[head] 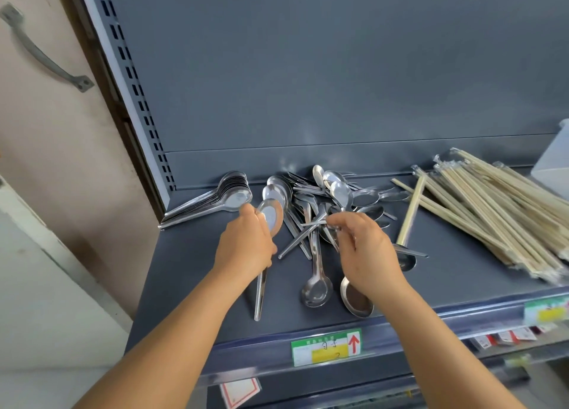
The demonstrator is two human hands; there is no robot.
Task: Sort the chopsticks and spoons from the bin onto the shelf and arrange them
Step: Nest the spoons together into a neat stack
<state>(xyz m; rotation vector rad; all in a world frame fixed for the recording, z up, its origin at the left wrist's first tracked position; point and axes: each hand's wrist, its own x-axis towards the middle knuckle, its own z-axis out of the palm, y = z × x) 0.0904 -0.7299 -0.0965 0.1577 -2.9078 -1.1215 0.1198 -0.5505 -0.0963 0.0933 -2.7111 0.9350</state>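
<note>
— What's the setting?

— A dark grey metal shelf (431, 288) with a plain back panel and a slotted upright (132, 79) at its left edge. Left of that is a beige wall carrying a grey door handle (43, 50). Along the near lip of the shelf sit two green-and-yellow price labels (326, 347), one of them half out of view at the right.

— How much cutlery?

— Too tangled for a full count. At the far left lies one neat nested stack of spoons (215, 198), bowls pointing right. In the middle is a loose heap of spoons (332, 193), easily more than a dozen, with three lying nearer: two with bowls toward us and one under the right wrist. To the right is a big pile of wrapped chopsticks (492, 211), and a single pair (411, 210) leans across the heap's right edge.

— Any bin?

— Only a pale box corner (554, 165) at the far right; what it holds I can't see.

— And the hands?

— They're apart. The left hand (246, 245) grips one spoon (271, 216), bowl up by the stack, handle poking out below the wrist. The right hand (363, 248) pinches a thin spoon handle (312, 224) above the heap.
</note>
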